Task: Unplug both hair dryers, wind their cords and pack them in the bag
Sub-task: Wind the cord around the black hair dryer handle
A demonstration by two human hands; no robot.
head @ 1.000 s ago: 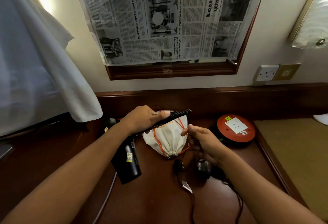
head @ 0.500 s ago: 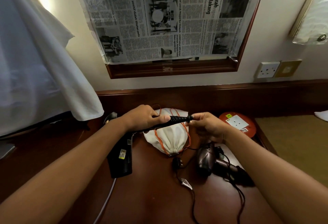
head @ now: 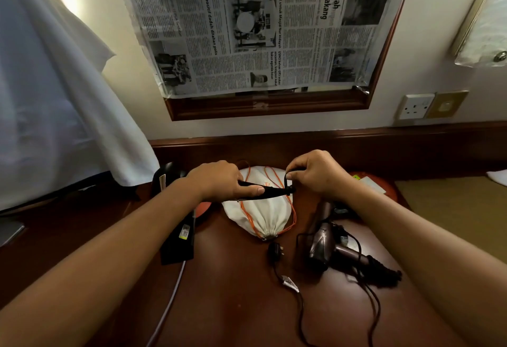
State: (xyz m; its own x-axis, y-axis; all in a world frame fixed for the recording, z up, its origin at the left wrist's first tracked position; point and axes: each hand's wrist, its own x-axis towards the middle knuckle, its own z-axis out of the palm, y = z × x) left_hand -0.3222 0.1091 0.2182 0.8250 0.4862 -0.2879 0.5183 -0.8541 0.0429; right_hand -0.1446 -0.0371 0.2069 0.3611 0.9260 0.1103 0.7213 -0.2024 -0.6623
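Head view
Left hand: the left hand [head: 219,182] has its grip closed round the handle of a black hair dryer [head: 178,237], thumb laid along the ribbed black strain relief [head: 270,191] that points right; the dryer's body hangs below the wrist, its barrel towards the viewer, over the dark red-brown wooden surface [head: 233,291].
Right hand: the right hand [head: 318,175] pinches a black cord [head: 287,179] between curled fingers, just above the tip of the strain relief.
Bag: a white cloth drawstring bag with orange cords [head: 263,217] lies on the surface under and between both hands, its gathered mouth towards the viewer.
Second dryer: a bronze-brown hair dryer with a black handle [head: 326,245] lies on the surface to the right of the bag, its black cable [head: 370,291] looped loosely around it.
Plug: a black plug [head: 275,250] with a white tag on its lead lies just in front of the bag's mouth.
Wall: a white wall socket [head: 415,106] sits well to the right; a sheet of newspaper [head: 260,25] covers a wood-framed panel above.
Left edge: a white cloth [head: 55,99] hangs down.
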